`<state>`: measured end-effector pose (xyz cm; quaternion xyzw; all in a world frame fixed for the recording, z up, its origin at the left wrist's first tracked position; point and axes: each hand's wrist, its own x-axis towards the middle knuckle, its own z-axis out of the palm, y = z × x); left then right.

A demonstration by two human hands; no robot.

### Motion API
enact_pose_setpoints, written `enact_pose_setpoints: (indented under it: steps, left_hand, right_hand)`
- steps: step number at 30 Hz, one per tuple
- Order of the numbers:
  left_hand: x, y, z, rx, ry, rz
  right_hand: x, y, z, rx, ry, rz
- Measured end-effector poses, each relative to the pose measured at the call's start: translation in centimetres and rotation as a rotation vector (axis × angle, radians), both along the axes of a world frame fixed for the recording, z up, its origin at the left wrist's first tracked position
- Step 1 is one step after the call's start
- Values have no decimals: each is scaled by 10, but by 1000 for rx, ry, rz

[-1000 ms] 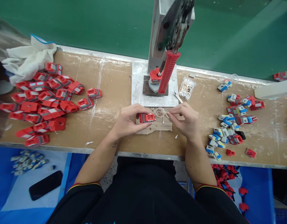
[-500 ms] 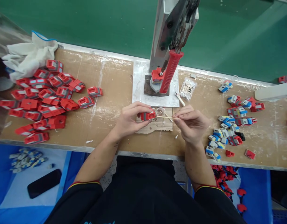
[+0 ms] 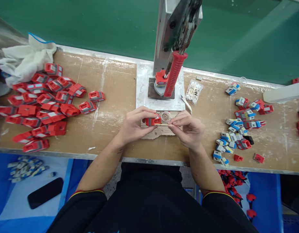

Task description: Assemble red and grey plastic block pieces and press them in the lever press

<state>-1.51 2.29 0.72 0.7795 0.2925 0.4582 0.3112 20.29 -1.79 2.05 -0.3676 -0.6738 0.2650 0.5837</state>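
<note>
My left hand [image 3: 134,125] is closed on a small red and grey plastic part [image 3: 150,121], gripped between thumb and fingers over a torn piece of cardboard [image 3: 154,133]. Pinched in my right hand [image 3: 188,127] is a thin wooden stick [image 3: 162,125]. Its far end reaches the front side of the red part; whether it touches is too small to tell. Just behind the stick sits a small clear round cup [image 3: 166,116]. A hand press with a red handle [image 3: 175,74] stands beyond, and another red part [image 3: 161,77] sits under its plunger.
Many red parts [image 3: 52,115] are heaped at the left beside white gloves [image 3: 30,58]. A bag of cotton swabs [image 3: 194,91] and a white-handled tool [image 3: 187,104] lie right of the press. Blue-white parts [image 3: 233,136] are scattered further right. Blue bins [image 3: 266,197] stand below the table edge.
My right hand has moved left, toward my left hand, and the stick's tip now reaches the red part. My left hand keeps its hold. The whole view has shifted slightly.
</note>
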Motion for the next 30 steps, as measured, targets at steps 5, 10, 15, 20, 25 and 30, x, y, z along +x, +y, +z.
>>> enact_pose_setpoints:
  steps: [5, 10, 15, 20, 25, 30]
  left_hand:
    - [-1, 1, -1, -7, -7, 1]
    - [-1, 1, -1, 0, -29, 13]
    - [-1, 1, 0, -2, -48, 21]
    - [-4, 1, 1, -24, -39, 42]
    - [-9, 4, -2, -87, -57, 34]
    - [-9, 8, -5, -179, -234, 60]
  right_hand:
    - [5, 1, 1, 18, -40, -32]
    - [7, 3, 3, 25, -79, -60]
    - [10, 2, 4, 17, -61, -63]
    - [32, 5, 4, 55, -92, -189]
    - [29, 13, -2, 40, -571, -102]
    - [50, 9, 10, 74, -466, -211]
